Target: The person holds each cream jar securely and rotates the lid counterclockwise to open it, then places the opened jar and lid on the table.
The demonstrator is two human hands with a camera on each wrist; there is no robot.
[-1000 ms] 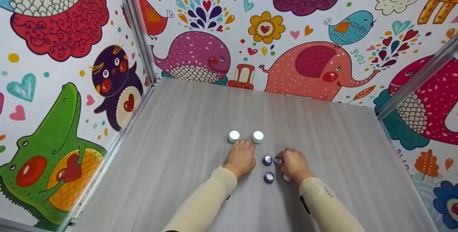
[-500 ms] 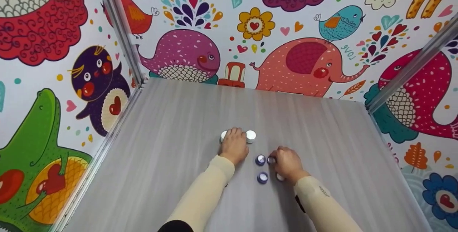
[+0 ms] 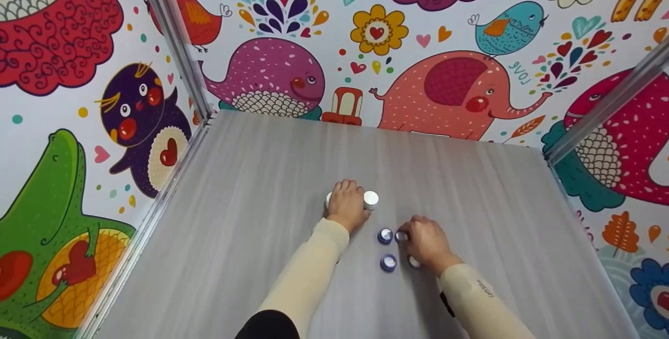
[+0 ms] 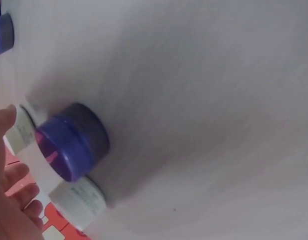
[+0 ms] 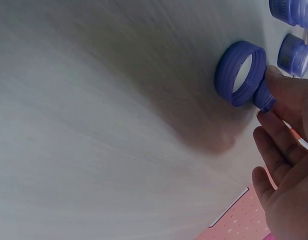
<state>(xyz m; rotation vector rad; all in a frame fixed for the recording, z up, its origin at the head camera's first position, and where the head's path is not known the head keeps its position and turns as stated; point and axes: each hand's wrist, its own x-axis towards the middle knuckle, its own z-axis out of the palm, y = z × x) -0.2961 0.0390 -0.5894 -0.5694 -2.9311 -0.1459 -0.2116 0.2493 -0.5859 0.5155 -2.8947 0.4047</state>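
Observation:
My left hand (image 3: 347,203) is over the table near two white jars (image 3: 371,199), the left one partly hidden behind it. In the left wrist view its fingers (image 4: 25,194) are loosely bent and apart from a purple jar (image 4: 76,142), beside the nearer white jar (image 4: 81,202); the thumb overlaps the other. That purple jar is hidden in the head view. My right hand (image 3: 428,242) pinches a purple screw lid (image 5: 264,96) between thumb and index finger. Nearer me lies another purple lid (image 5: 241,73), its threaded inside and white disc showing.
Two more purple jars, one farther (image 3: 385,235) and one nearer (image 3: 388,262), stand just left of the right hand. The grey table (image 3: 272,172) is bounded by cartoon-printed walls (image 3: 402,88) at the back and sides, with metal posts (image 3: 180,41) at the corners.
My left hand has moved forward, up to the white jars, and now covers part of the left one. The right hand stays at the lid. The head view has shifted slightly.

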